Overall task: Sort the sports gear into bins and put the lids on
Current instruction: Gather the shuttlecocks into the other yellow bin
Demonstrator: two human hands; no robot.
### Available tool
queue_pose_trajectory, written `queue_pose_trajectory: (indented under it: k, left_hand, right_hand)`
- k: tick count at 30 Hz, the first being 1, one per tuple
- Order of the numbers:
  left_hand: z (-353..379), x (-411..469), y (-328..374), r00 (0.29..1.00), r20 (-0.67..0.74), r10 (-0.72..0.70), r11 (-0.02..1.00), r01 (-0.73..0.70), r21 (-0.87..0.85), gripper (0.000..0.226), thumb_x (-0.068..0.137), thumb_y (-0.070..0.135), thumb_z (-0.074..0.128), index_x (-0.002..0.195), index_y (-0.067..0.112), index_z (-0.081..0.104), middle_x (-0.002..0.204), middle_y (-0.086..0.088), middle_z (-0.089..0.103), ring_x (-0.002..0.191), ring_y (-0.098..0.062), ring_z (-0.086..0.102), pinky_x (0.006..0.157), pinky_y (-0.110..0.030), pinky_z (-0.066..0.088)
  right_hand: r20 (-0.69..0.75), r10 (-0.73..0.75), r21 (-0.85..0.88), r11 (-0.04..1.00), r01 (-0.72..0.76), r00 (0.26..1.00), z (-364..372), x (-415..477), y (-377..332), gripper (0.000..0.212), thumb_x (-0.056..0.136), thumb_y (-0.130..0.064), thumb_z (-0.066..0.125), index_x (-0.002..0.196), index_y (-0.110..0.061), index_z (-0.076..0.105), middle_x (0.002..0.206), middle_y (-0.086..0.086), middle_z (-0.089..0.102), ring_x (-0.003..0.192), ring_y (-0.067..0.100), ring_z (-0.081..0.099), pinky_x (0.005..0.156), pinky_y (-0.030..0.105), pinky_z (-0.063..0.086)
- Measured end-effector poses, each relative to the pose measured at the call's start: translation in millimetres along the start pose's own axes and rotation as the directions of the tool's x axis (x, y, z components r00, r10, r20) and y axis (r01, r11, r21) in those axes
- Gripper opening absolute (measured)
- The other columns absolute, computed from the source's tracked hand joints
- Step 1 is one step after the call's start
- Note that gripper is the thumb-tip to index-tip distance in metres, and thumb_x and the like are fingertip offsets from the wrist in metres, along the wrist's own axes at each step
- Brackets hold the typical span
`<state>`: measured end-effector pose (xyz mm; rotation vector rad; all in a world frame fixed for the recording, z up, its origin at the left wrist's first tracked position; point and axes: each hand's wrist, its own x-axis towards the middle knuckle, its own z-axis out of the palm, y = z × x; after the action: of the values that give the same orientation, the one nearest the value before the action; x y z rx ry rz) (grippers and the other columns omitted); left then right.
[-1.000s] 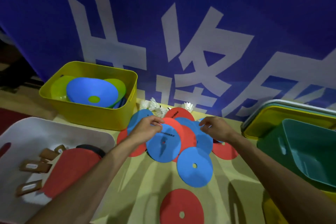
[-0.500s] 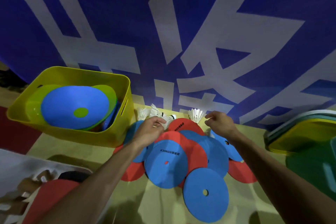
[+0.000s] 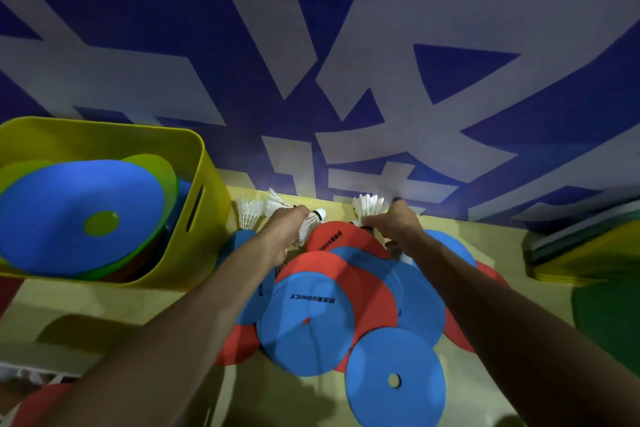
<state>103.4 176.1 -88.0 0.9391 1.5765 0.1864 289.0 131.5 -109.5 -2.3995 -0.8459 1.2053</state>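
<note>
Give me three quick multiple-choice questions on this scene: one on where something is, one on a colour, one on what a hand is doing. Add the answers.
1. Where does the yellow bin stand from the pile of flat discs?
A) to its left
B) to its right
C) on top of it

2. The top disc in that bin is:
A) red
B) blue
C) white

3. The left hand:
A) lies flat on the table
B) grips a shuttlecock
C) holds a lid

Answers:
1 A, the bin fills the left side of the view.
2 B, a blue disc with a green centre lies uppermost.
3 B, its fingers curl round the shuttlecock.
</note>
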Motion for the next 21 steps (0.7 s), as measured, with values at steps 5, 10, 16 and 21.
queue_pose_trajectory:
  k: [5, 10, 16, 21]
  left_hand:
    - [8.8, 7.8, -12.1, 0.987, -0.160, -0.011, 0.986, -0.016, -0.166, 0.012, 0.089, 0.019, 0.054, 0.081, 0.011, 0.058, 0.083, -0.005, 0.057, 0.088, -0.025, 0.054, 0.088, -0.037, 0.046]
    - [2.3, -11.4, -10.8, 0.943, -0.283, 0.173, 0.971, -0.211, -0.109, 0.014, 0.090, 0.010, 0.056, 0.093, 0.011, 0.070, 0.082, -0.004, 0.063, 0.080, -0.018, 0.055, 0.064, -0.024, 0.042]
    - [-16.3, -69.1, -14.1, 0.813, -0.256, 0.522, 0.852, -0.488, 0.188, 0.027, 0.090, 0.003, 0.054, 0.111, 0.006, 0.070, 0.103, -0.005, 0.071, 0.092, -0.026, 0.065, 0.079, -0.025, 0.050]
    - [-30.9, -112.3, -22.1, 0.722, -0.260, 0.641, 0.767, -0.615, 0.182, 0.027, 0.086, -0.001, 0.058, 0.108, 0.007, 0.071, 0.098, -0.003, 0.069, 0.079, -0.011, 0.060, 0.070, -0.012, 0.045]
  right_hand:
    - [-0.049, 0.000, -0.023, 1.000, -0.001, 0.999, 12.4, 7.2, 2.5, 0.042, 0.079, -0.016, 0.071, 0.113, 0.000, 0.052, 0.115, 0.016, 0.062, 0.105, 0.030, 0.061, 0.076, 0.030, 0.049]
    - [-0.057, -0.005, 0.011, 1.000, 0.006, 0.998, 8.7, -0.1, 2.3, 0.039, 0.077, -0.021, 0.067, 0.107, 0.001, 0.058, 0.103, 0.014, 0.066, 0.087, 0.027, 0.064, 0.067, 0.031, 0.051]
    - [-0.069, -0.072, -0.017, 0.997, 0.071, 0.995, -20.4, -42.9, -1.0, 0.013, 0.077, -0.018, 0.063, 0.086, -0.010, 0.059, 0.083, 0.009, 0.063, 0.076, 0.024, 0.059, 0.056, 0.024, 0.041]
    - [-0.146, -0.187, 0.062, 0.978, 0.198, 0.971, -41.7, -89.0, -3.0, 0.028, 0.078, -0.018, 0.065, 0.104, -0.012, 0.055, 0.088, 0.007, 0.071, 0.086, 0.020, 0.065, 0.077, 0.029, 0.050]
